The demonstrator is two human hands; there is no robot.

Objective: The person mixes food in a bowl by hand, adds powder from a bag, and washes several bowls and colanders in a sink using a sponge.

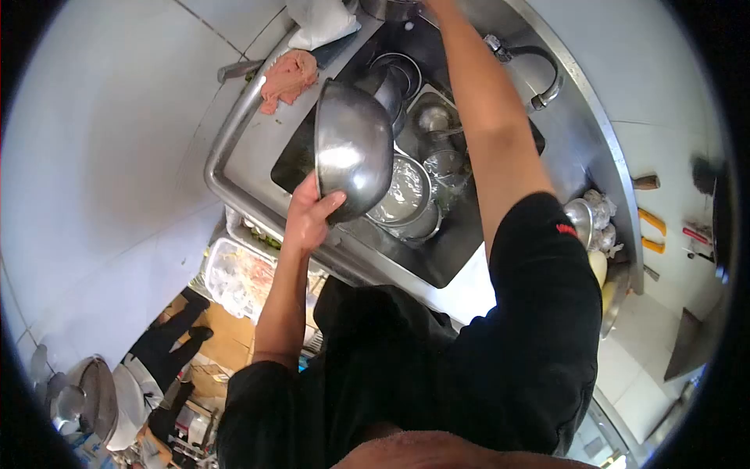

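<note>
My left hand (314, 215) grips a large steel mixing bowl (355, 148) by its near end, thumb on the curved outside. The bowl is tipped on its side over the left part of the sink (457, 262), its rim facing left. My right arm stretches across the sink to the top edge of the view. Only a sliver of my right hand (434, 4) shows there, beside a metal pot (391, 8); its fingers are cut off. Under the bowl, a round metal container (402, 191) with water and other wet metalware (437, 121) sit in the sink.
A curved faucet (551, 86) stands at the sink's right. A pinkish cloth (289, 80) and a white bag (320, 23) lie on the left rim. Below left is a plastic tub of food (238, 277). Metal bowls (580, 219) sit at right; a person's legs (176, 336) show lower left.
</note>
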